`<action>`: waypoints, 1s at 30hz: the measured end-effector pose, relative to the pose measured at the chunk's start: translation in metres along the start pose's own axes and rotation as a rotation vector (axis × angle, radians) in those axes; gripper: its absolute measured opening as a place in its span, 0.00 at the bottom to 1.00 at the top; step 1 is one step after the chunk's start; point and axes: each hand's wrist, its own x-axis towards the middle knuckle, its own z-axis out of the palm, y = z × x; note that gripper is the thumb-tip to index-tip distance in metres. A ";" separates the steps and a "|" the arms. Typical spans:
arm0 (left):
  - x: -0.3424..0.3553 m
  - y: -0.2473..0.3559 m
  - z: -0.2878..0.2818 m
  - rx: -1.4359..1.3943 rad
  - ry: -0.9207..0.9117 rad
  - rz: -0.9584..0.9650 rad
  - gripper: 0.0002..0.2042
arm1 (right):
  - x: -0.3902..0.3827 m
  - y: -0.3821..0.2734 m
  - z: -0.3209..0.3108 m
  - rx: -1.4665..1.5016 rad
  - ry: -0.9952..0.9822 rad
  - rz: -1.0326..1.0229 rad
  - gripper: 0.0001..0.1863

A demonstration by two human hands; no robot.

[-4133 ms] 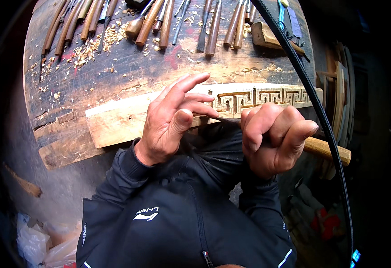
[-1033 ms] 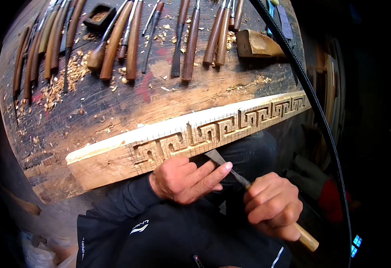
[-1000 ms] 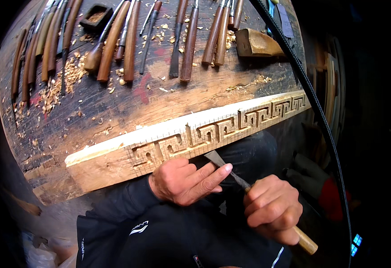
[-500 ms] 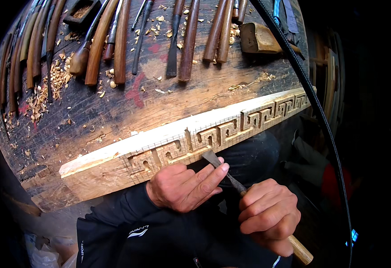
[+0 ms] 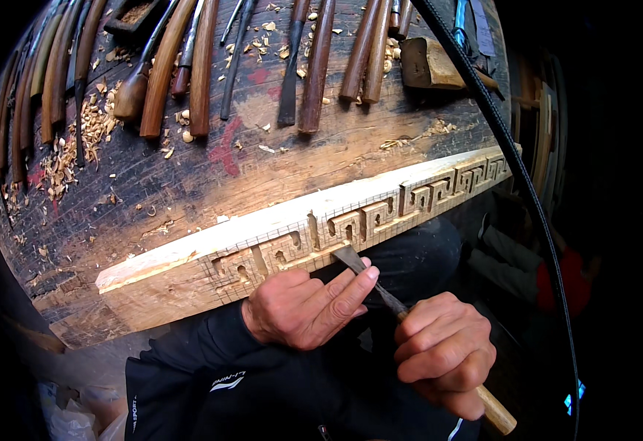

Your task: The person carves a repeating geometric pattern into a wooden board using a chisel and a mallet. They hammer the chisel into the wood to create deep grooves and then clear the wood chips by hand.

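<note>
A long pale wooden board (image 5: 148, 290) lies along the front of the workbench, its near face carved with a squared meander pattern over a drawn grid. My right hand (image 5: 446, 351) is closed round the wooden handle of a flat chisel (image 5: 352, 261), which sticks out below the fist. My left hand (image 5: 310, 307) has its fingertips pinched on the steel blade, just under the board. The chisel's tip is at the lower edge of the carved face, near the middle; I cannot tell whether it cuts into the wood.
The scarred bench top (image 5: 152, 191) holds several chisels and gouges (image 5: 314, 73), wood shavings (image 5: 79, 158), a dark box (image 5: 130, 18) and a wooden block (image 5: 435, 66). A black cable (image 5: 527, 187) hangs on the right. Behind it, low down, is a person in red (image 5: 560, 279).
Since the first frame my left hand has closed its fingers on the blade and both hands sit lower in view. Since a second ago the chisel tip has moved slightly left, onto the board's lower edge.
</note>
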 end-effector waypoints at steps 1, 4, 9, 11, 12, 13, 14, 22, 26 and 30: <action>0.000 0.000 0.000 0.002 0.001 0.000 0.29 | 0.000 0.000 -0.001 0.002 -0.007 0.003 0.36; 0.000 -0.001 0.001 -0.003 0.007 -0.004 0.29 | 0.001 0.002 -0.003 0.018 -0.028 0.009 0.36; 0.002 0.000 -0.002 -0.069 -0.002 -0.053 0.31 | 0.011 0.003 -0.001 -0.015 -0.044 0.067 0.35; 0.005 0.000 -0.007 -0.118 -0.033 -0.084 0.34 | 0.016 0.005 0.007 -0.118 -0.017 0.100 0.34; 0.005 0.001 -0.007 -0.125 -0.036 -0.094 0.34 | 0.019 0.005 0.008 -0.120 -0.011 0.118 0.34; 0.004 0.002 -0.007 -0.133 -0.039 -0.104 0.34 | 0.020 0.005 0.010 -0.123 -0.005 0.136 0.34; 0.003 0.003 -0.007 -0.141 -0.043 -0.113 0.34 | 0.021 0.005 0.010 -0.126 0.002 0.154 0.34; 0.009 0.005 -0.011 -0.102 -0.049 -0.126 0.30 | 0.008 0.014 -0.004 0.007 -0.073 0.047 0.35; 0.007 0.004 -0.011 -0.065 -0.072 -0.093 0.29 | 0.002 0.020 0.000 -0.054 -0.099 -0.029 0.34; 0.004 0.004 -0.002 0.019 0.022 -0.033 0.29 | 0.011 0.020 -0.014 0.034 -0.307 -0.055 0.33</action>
